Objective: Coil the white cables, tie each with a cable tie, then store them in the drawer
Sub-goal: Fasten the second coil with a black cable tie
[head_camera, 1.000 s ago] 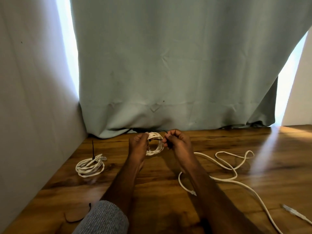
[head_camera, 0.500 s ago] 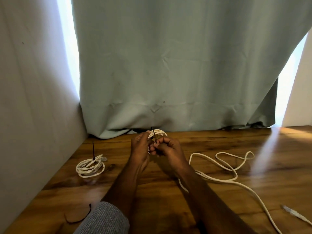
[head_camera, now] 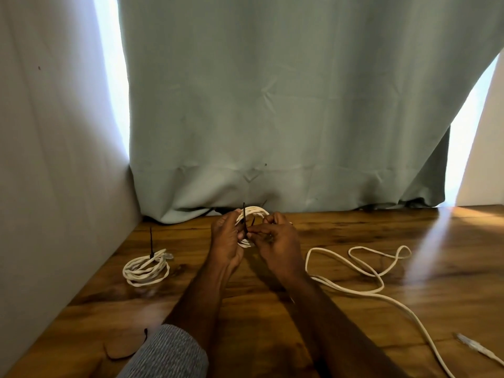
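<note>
At the far middle: my left hand [head_camera: 226, 238] grips the coil [head_camera: 255, 212].
Right hand [head_camera: 278, 241]: pinches the black tie [head_camera: 245, 221] on it.
Left: tied coil [head_camera: 146, 268].

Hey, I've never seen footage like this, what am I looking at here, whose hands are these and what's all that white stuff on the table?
No machine here: a camera worn on a person's head looks down at their own two hands over a wooden table. The left hand holds a small coil of white cable, while the right hand works a black cable tie around it. To the left lies a finished coil, already tied. To the right, a loose white cable sprawls uncoiled. A green curtain hangs behind.
</note>
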{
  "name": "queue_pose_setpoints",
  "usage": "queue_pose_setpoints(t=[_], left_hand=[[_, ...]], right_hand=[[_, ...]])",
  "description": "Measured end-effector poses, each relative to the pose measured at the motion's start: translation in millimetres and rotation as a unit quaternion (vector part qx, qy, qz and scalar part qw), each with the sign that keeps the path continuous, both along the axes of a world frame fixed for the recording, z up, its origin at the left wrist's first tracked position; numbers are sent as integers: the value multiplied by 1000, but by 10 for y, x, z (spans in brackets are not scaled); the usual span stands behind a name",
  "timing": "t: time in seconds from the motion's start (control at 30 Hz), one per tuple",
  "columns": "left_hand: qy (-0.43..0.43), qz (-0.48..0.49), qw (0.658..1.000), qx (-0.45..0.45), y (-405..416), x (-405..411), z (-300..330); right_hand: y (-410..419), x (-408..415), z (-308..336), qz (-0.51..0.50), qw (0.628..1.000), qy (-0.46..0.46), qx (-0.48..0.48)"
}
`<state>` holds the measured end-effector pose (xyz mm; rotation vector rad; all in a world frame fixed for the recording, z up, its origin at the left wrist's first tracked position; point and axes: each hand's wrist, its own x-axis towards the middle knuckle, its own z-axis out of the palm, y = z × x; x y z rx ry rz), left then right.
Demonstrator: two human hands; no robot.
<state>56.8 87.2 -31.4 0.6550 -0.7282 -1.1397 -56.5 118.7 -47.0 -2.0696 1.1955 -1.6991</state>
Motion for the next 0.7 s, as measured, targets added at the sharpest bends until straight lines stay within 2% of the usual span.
queue_pose_setpoints(t=[0.13, 0.2, 0.27, 0.33, 0.4, 0.5, 0.53, 0.7], left_hand=[[32, -9, 999, -3, 31, 17, 8], [37, -16, 999, 2, 67, 13, 14], [46, -37, 998, 2, 111, 4, 33], [52, -62, 997, 0, 133, -5, 42], [58, -76, 995, 3, 152, -23, 56], [58, -90, 994, -1, 178, -32, 71], [56, -97, 994, -4, 180, -27, 64], [28, -131, 991, 0, 176, -9, 29]], right_hand=[[55, 57, 47, -22, 997, -67, -10], [55, 8, 94, -1, 995, -99, 1], [61, -61, 153, 42, 977, -206, 28], [14, -139, 173, 10, 954, -283, 94], [-38, -190, 168, -43, 944, -255, 205], [-21, -230, 193, 10, 887, -261, 382], [-3, -238, 207, 37, 869, -272, 411], [9, -259, 221, 126, 842, -284, 441]])
